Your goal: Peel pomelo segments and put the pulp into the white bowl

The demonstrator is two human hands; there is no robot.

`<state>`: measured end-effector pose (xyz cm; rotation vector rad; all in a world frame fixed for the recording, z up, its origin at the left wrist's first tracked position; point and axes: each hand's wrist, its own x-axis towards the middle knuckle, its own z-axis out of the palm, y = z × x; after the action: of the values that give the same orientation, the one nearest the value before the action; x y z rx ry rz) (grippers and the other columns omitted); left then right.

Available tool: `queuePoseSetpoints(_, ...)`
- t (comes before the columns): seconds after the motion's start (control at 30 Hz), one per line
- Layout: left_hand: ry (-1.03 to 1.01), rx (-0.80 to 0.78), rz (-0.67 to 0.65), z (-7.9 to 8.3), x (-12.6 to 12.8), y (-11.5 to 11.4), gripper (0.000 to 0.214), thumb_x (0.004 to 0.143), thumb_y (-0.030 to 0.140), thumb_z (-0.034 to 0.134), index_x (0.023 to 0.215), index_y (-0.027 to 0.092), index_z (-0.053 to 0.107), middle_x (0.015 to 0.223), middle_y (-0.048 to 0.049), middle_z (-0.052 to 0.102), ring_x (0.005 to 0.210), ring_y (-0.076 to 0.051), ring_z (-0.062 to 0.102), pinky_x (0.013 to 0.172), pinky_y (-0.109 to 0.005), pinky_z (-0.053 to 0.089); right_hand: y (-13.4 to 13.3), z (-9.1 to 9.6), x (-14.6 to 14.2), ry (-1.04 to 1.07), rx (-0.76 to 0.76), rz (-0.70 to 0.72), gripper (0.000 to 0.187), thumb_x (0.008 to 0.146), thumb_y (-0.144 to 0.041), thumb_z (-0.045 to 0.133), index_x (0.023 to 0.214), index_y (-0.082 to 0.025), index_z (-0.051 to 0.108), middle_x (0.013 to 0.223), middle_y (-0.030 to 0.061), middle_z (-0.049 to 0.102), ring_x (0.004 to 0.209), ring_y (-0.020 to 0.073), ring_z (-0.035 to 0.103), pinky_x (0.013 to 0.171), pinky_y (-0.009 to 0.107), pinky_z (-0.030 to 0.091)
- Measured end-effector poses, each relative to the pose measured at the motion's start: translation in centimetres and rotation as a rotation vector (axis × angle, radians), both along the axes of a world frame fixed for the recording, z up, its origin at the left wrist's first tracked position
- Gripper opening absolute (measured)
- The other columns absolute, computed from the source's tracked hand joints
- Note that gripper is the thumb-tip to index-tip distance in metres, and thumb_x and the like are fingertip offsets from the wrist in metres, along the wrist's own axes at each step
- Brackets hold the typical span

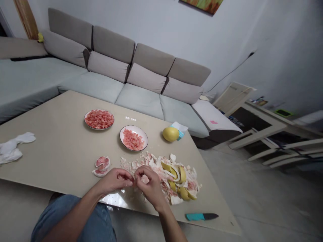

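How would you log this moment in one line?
Left hand, right hand: fingertips close together, anything held unclear; peel heap: beside right hand; pomelo segments: near left hand; two plates: pink pulp; teal-handled knife: lying flat

Obstacle beside right hand (149,185): peel heap (182,175)

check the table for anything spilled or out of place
Peel scraps lie strewn straight on the table beside the right hand, a messy spread. The knife lies near the front edge, where it might get knocked.
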<state>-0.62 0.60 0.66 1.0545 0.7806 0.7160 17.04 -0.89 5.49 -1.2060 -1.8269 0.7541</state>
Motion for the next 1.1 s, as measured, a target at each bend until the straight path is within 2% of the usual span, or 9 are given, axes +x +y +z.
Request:
queuePoseSetpoints(0.17,0.062,0.034,0.001,0.2,0.0,-0.1,0.029,0.069,0.037,0.076,0.089,0.016,0.075,0.08,-0.0039,0.07,0.068,-0.013,0.055,0.063,-0.023,0.038,-0.3,0.2,1.1,0.037,-0.058,-0.022,0.012,0.078,-0.012,0.055,0.068,-0.019,0.059,0.068,0.0002,0.059,0.067,0.0152,0.054,0.066,0.026,0.042)
queuePoseSetpoints(0.37,0.094,0.076,0.043,0.4,0.2,-0.1,0.037,0.069,0.043,0.075,0.093,0.015,0.074,0.087,-0.0068,0.071,0.076,-0.017,0.059,0.07,-0.025,0.041,-0.7,-1.1,3.2,0.122,-0.164,-0.09,0.013,0.083,-0.021,0.055,0.071,-0.019,0.056,0.07,-0.0005,0.054,0.066,0.0141,0.051,0.063,0.024,0.041)
queuePoseSetpoints(0.5,0.128,0.073,0.046,0.5,0.4,-0.2,0.039,0.07,0.046,0.073,0.091,0.014,0.073,0.082,-0.0064,0.069,0.069,-0.016,0.056,0.061,-0.024,0.039,-1.1,-1.6,3.6,0.171,-0.295,-0.043,0.015,0.085,-0.028,0.058,0.073,-0.018,0.057,0.069,-0.001,0.053,0.064,0.0132,0.049,0.06,0.023,0.039)
queuePoseSetpoints(0.63,0.066,0.057,-0.014,0.5,0.5,-0.4,0.037,0.072,0.043,0.073,0.096,0.014,0.071,0.075,-0.0028,0.065,0.059,-0.01,0.047,0.053,-0.021,0.031,-1.0,-1.6,2.6,0.201,-0.403,0.034,0.017,0.084,-0.033,0.06,0.075,-0.018,0.059,0.066,-0.002,0.053,0.06,0.0121,0.048,0.056,0.022,0.038)
queuePoseSetpoints(0.73,0.031,0.025,-0.069,0.2,0.4,-0.4,0.042,0.072,0.042,0.072,0.105,0.014,0.07,0.075,-0.0021,0.063,0.055,-0.008,0.042,0.05,-0.02,0.027,-0.6,-1.6,1.8,0.163,-0.408,0.049,0.019,0.083,-0.034,0.06,0.074,-0.018,0.06,0.064,-0.0027,0.053,0.059,0.0118,0.048,0.056,0.022,0.038)
queuePoseSetpoints(0.87,0.071,0.038,-0.107,-0.1,0.2,-0.4,0.036,0.074,0.044,0.07,0.092,0.013,0.073,0.071,-0.0029,0.064,0.051,-0.008,0.038,0.048,-0.021,0.025,-0.2,-1.8,1.4,0.131,-0.382,0.059,0.02,0.085,-0.034,0.058,0.073,-0.018,0.061,0.064,-0.002,0.055,0.06,0.0127,0.051,0.057,0.023,0.041)
queuePoseSetpoints(0.97,0.099,0.042,-0.092,-0.1,0.1,-0.3,0.036,0.076,0.047,0.067,0.086,0.012,0.073,0.074,-0.0047,0.066,0.053,-0.009,0.041,0.048,-0.02,0.027,-0.1,-1.9,1.5,0.113,-0.365,0.067,0.02,0.086,-0.034,0.058,0.075,-0.018,0.063,0.065,-0.0012,0.058,0.06,0.0131,0.053,0.056,0.023,0.043)
queuePoseSetpoints(1.1,0.118,0.054,-0.077,0.0,0.1,-0.3,0.036,0.077,0.047,0.065,0.083,0.013,0.073,0.074,-0.0049,0.066,0.055,-0.01,0.043,0.048,-0.02,0.029,-0.2,-1.6,1.9,0.086,-0.364,0.092,0.018,0.087,-0.033,0.058,0.089,-0.019,0.07,0.078,0.002,0.065,0.071,0.015,0.059,0.064,0.025,0.046)
